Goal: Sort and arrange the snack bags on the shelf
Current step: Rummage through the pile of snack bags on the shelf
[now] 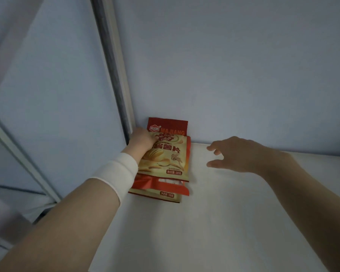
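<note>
A stack of red-and-tan chip bags (165,160) lies on the white shelf (214,222), pushed into its back left corner against the wall. The top bag shows potato chips and red lettering; the lower bags (161,193) stick out beneath its near edge. My left hand (142,140), with a white wristband, grips the upper left side of the top bag. My right hand (236,154) hovers above the shelf to the right of the stack, fingers spread and holding nothing.
A pale blue wall (234,65) backs the shelf. A grey metal upright (114,65) runs down to the corner beside the bags. White shelf framing (24,160) shows at the lower left.
</note>
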The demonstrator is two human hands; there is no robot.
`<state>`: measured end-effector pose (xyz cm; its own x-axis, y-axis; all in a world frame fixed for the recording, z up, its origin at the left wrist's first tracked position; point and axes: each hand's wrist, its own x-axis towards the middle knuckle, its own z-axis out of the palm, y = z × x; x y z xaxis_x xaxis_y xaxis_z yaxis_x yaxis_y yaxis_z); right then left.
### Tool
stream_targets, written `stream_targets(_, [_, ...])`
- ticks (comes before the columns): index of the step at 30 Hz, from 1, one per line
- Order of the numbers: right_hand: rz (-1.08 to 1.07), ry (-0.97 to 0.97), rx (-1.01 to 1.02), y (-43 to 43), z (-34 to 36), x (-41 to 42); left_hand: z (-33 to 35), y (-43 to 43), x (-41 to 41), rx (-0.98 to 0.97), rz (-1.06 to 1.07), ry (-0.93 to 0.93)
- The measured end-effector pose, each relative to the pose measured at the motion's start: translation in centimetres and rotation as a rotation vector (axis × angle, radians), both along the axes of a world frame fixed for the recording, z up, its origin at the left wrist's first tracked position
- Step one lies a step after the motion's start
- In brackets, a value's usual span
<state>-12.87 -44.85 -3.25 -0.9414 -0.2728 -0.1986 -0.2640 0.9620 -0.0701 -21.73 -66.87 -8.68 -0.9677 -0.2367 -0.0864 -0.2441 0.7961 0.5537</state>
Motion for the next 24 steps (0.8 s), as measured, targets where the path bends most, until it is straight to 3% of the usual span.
stream_targets(3, [-0.047, 0.010, -0.007, 0.5, 0.0, 0.2, 0.5, 0.1, -0.2, -0.107, -0.001, 0.027])
stream_targets(5, [-0.079, 0.027, -0.003, 1.3, -0.1, 0.5, 1.7, 0.9, 0.2, -0.343, -0.064, 0.136])
stream_targets(8, [-0.135, 0.042, 0.023, 3.8, -0.7, 1.3, 4.6, 3.8, 1.4, -0.612, -0.356, 0.349])
stream_targets(13, [-0.252, -0.003, 0.089, 10.7, -1.5, 4.3, 7.0, 12.8, 5.5, -0.858, -0.782, 0.232])
stream_targets(18, [-0.354, 0.046, 0.108, 19.7, -0.5, 9.2, 7.1, 24.6, 10.6, -0.928, -0.993, 0.258])
stream_targets(24, [-0.407, 0.128, 0.149, 33.9, 2.6, 18.0, 8.5, 40.7, 17.8, -0.898, -1.077, 0.307])
